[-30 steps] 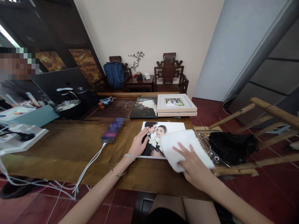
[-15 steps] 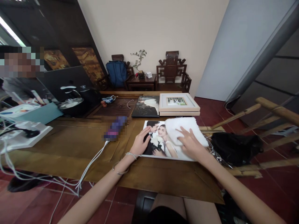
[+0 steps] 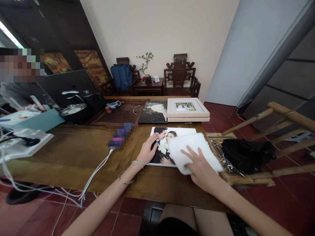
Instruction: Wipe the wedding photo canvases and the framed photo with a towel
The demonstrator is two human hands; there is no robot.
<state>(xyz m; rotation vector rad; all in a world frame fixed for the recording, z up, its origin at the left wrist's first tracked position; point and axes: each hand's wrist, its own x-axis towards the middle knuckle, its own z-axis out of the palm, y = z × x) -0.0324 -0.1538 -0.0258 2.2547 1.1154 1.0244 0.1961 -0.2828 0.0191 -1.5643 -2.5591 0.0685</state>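
A large photo print of a couple lies flat near the front edge of the wooden table. My left hand rests on its left side, fingers stretched flat, holding it down. My right hand presses with spread fingers on a white folded cloth that covers the print's right and lower part. A thin bracelet hangs on my left wrist.
Behind the print lie a dark photo and a stack of pale frames. A black bag sits on bamboo poles to the right. White cables, a blurred item, pots and a person's clutter fill the left.
My right hand drew the white cloth from the print's upper right corner back down toward me, over its lower right. My left hand stayed pressed on the print.
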